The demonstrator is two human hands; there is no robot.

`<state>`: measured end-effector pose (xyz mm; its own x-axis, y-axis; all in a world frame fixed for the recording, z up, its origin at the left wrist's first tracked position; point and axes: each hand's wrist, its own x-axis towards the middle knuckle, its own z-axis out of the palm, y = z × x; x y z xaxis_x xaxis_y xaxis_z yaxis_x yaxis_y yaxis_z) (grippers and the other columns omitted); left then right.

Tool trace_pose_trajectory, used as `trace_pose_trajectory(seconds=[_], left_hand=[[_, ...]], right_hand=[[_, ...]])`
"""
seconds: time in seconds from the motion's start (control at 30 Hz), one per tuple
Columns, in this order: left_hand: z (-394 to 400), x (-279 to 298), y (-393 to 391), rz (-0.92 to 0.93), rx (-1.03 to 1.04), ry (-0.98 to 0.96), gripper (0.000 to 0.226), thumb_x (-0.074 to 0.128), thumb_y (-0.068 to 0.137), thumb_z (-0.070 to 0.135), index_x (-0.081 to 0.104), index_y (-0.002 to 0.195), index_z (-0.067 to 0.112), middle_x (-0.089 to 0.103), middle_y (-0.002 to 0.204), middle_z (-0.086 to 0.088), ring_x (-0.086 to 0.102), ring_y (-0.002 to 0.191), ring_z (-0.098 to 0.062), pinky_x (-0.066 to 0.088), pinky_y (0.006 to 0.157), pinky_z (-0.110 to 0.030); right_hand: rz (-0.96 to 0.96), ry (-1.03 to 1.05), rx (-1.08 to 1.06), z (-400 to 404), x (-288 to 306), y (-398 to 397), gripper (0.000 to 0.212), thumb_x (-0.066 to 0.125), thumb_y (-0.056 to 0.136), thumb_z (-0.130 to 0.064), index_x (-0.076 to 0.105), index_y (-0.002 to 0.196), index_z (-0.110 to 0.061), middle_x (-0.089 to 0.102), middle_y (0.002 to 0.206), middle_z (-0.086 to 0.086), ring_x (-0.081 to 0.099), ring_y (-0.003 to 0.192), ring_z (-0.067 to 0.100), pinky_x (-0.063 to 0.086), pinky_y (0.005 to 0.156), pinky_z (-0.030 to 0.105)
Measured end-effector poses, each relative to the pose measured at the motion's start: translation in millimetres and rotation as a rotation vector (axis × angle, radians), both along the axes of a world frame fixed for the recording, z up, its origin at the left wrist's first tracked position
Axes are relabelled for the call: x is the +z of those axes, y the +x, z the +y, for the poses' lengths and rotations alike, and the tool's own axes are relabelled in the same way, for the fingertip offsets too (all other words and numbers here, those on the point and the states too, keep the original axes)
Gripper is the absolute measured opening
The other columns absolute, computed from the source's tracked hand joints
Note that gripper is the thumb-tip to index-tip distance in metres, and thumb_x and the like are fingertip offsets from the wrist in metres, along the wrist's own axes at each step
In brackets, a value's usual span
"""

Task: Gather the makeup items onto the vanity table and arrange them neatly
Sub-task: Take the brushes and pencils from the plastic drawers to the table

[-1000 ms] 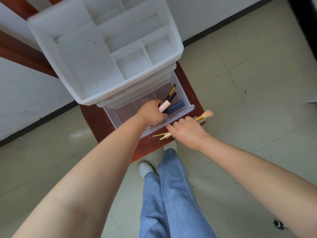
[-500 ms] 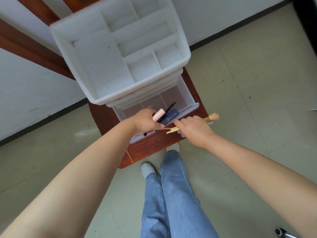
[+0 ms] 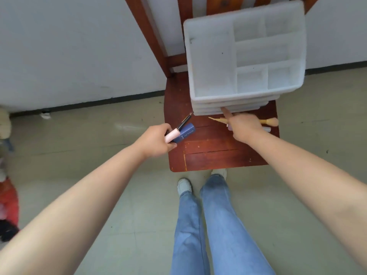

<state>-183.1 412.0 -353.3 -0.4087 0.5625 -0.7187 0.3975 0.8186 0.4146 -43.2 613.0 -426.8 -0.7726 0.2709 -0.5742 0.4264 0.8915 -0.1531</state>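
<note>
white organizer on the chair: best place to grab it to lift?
The organizer is a wide, open-topped box of stacked tiers sitting on the chair seat. Probably best taken with two hands at the base, on its left and right sides, coming in from the front. The drawer tiers look closed, but a rim-only grip could tilt it. Both the left hand and right hand hold items now.

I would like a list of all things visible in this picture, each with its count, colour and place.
organiser: one, white, on the chair seat, drawers shut
chair: one, red-brown wood, against the wall
pink tube: one, in the left hand
blue box: one, in the left hand
black pencil: one, in the left hand
brush: one, tan, in the right hand
left hand: grips three items, over the seat's left edge
right hand: forefinger touches the organiser's front
legs: two, blue jeans, white shoes
</note>
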Motion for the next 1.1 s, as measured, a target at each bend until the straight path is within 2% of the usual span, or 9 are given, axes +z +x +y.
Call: trace_pose_trajectory(seconds=[0.07,0.17,0.37,0.5,0.63,0.77,0.83,0.97,1.1], left_hand=[[-2,12,-2,0.006,-0.033,-0.005,0.020,0.062,0.081,0.014,0.042,0.083,0.015,0.049,0.080,-0.002,0.043,0.069,-0.020,0.025,0.052,-0.026],[11,40,-6,0.055,-0.103,-0.011,0.019,0.061,0.082,0.017,0.042,0.086,0.017,0.051,0.084,-0.002,0.046,0.073,-0.022,0.033,0.061,-0.027],[83,119,-8,0.243,-0.273,0.112,0.017,0.059,0.083,0.020,0.046,0.092,0.017,0.053,0.089,-0.004,0.049,0.080,-0.025,0.034,0.063,-0.028],[148,180,7,0.360,-0.444,0.228,0.021,0.057,0.084,0.021,0.050,0.102,0.013,0.056,0.095,-0.006,0.047,0.079,-0.024,0.033,0.063,-0.028],[204,237,33,0.491,-0.653,0.331,0.015,0.056,0.083,0.020,0.046,0.093,0.015,0.057,0.092,-0.007,0.046,0.073,-0.024,0.033,0.060,-0.028],[238,290,75,0.606,-0.852,0.465,0.021,0.052,0.082,0.017,0.050,0.102,0.010,0.058,0.092,-0.009,0.047,0.073,-0.026,0.036,0.060,-0.029],[243,312,103,0.627,-0.945,0.537,0.020,0.049,0.084,0.017,0.049,0.102,0.010,0.053,0.085,-0.005,0.047,0.072,-0.026,0.035,0.059,-0.029],[243,341,180,0.620,-1.141,0.679,0.017,0.045,0.087,0.019,0.045,0.102,0.010,0.041,0.068,0.003,0.046,0.070,-0.026,0.028,0.046,-0.027],[222,364,284,0.555,-1.364,0.822,0.017,0.045,0.087,0.018,0.045,0.102,0.009,0.040,0.069,0.002,0.045,0.071,-0.025,0.030,0.051,-0.028]], right_hand=[[-0.033,-0.014,0.066,-2,12,4,0.040,0.048,0.084,-0.007,0.040,0.124,-0.012,0.060,0.100,0.008,0.056,0.089,0.030,0.037,0.063,0.032],[-0.043,-0.042,0.150,-8,41,14,0.014,0.047,0.085,-0.007,0.048,0.098,-0.011,0.059,0.100,0.010,0.056,0.088,0.029,0.035,0.062,0.033],[0.051,-0.026,0.186,9,129,34,0.017,0.049,0.080,-0.002,0.047,0.091,-0.015,0.061,0.099,0.007,0.057,0.089,0.028,0.034,0.063,0.032],[0.136,0.149,0.097,41,203,61,0.015,0.048,0.082,-0.005,0.047,0.095,-0.012,0.060,0.100,0.008,0.058,0.090,0.031,0.032,0.063,0.034],[0.198,0.355,-0.101,68,272,95,0.013,0.045,0.087,-0.010,0.046,0.100,-0.008,0.059,0.101,0.011,0.057,0.090,0.032,0.032,0.064,0.034],[0.218,0.510,-0.379,63,336,147,0.011,0.041,0.090,-0.013,0.045,0.099,-0.009,0.058,0.099,0.011,0.056,0.084,0.030,0.033,0.062,0.033],[0.225,0.557,-0.542,46,365,177,0.007,0.040,0.090,-0.012,0.044,0.096,-0.010,0.058,0.098,0.011,0.053,0.080,0.029,0.031,0.060,0.032],[0.245,0.658,-0.883,-4,413,247,0.008,0.042,0.087,-0.008,0.044,0.093,-0.013,0.057,0.101,0.012,0.054,0.091,0.030,0.029,0.061,0.031],[0.166,0.829,-1.097,-80,447,329,0.010,0.044,0.086,-0.010,0.045,0.095,-0.014,0.059,0.099,0.011,0.056,0.088,0.030,0.031,0.061,0.031]])
